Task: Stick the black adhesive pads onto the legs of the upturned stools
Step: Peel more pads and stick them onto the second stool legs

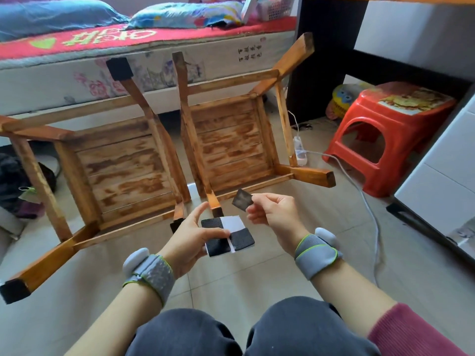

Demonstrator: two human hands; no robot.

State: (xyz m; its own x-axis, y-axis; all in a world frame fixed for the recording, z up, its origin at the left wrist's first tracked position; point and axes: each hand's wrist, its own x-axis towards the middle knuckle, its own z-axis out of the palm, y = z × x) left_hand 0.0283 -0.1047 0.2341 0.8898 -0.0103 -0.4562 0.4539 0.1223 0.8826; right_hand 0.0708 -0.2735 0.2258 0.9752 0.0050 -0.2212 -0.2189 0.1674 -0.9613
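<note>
Two wooden stools lie upturned side by side on the tiled floor, the left stool (113, 160) and the right stool (231, 140). Black pads cover the left stool's far leg end (119, 68) and its near left leg end (14, 291). My left hand (191, 242) pinches a white backing sheet (227, 236) that carries three black pads and one bare white square. My right hand (272, 211) pinches a single peeled black pad (243, 199) just right of the right stool's near leg end (215, 205). The right stool's other leg ends show bare wood.
A bed (128, 60) runs along the back behind the stools. A red plastic stool (390, 134) stands at the right, with a white power strip (300, 150) and its cable on the floor. A black desk frame (326, 60) and white panels stand at right. My knees fill the bottom.
</note>
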